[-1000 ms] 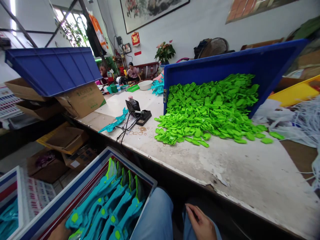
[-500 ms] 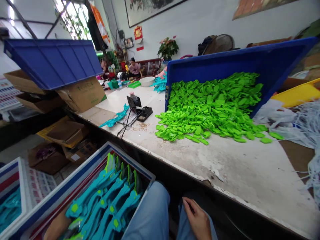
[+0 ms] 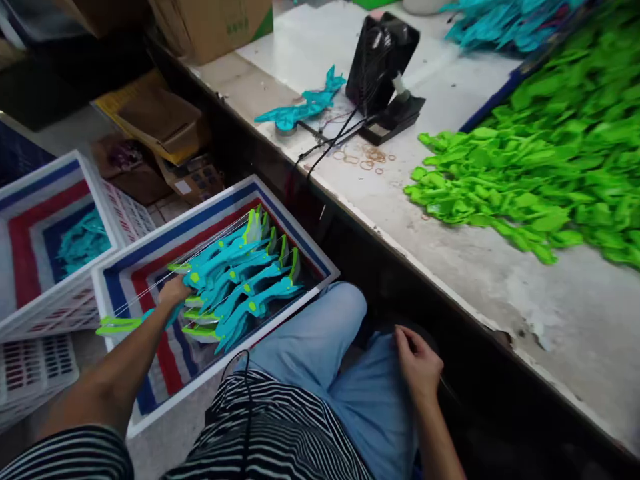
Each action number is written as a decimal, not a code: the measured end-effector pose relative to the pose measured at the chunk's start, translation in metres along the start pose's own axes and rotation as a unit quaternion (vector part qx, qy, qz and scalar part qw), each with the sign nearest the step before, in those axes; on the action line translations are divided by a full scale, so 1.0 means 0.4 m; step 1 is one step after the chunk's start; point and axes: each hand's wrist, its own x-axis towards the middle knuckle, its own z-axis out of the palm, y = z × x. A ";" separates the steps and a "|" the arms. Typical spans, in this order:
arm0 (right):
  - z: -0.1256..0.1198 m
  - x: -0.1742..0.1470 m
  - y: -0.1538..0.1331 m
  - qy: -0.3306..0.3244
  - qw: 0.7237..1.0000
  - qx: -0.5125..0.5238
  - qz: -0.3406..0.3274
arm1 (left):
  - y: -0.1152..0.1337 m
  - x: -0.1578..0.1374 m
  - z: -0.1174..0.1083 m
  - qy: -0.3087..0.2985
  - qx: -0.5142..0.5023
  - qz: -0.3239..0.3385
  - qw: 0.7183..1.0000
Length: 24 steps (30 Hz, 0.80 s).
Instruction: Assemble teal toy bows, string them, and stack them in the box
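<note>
Several turquoise toy bows (image 3: 234, 280) with lime-green tips and grips lie in rows in a plastic basket (image 3: 280, 193) lined with red, white and blue striped material. My left hand (image 3: 174, 291) reaches into it from the left, its fingers closed around the middle of the outermost toy bow (image 3: 120, 325). Thin white strings stretch above that bow; part of it is hidden behind my forearm. My right hand (image 3: 419, 365) rests on my thigh, fingers curled and thumb near the index finger, with nothing visible in it.
Lime-green flat pieces (image 3: 505, 187) are heaped on the white worktable (image 3: 400, 220). Near its edge are a black device with a cord (image 3: 383, 60), rubber bands (image 3: 367, 159) and a turquoise part (image 3: 307, 107). Another striped basket (image 3: 45, 200) and cardboard boxes stand left.
My view has swung down and left, so the whole basket and my left forearm now show. My right hand stays curled on my thigh.
</note>
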 end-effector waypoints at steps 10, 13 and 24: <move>0.021 0.005 -0.032 -0.069 0.991 -0.082 -0.076 | 0.104 0.086 0.216 -0.126 -0.006 0.031 0.992; 0.009 -0.004 -0.023 -0.084 0.985 -0.118 -0.093 | 0.137 0.102 0.267 -0.135 -0.016 0.037 0.990; 0.006 0.001 -0.009 -0.117 0.966 -0.201 -0.115 | 0.155 0.105 0.379 -0.146 -0.034 0.038 0.988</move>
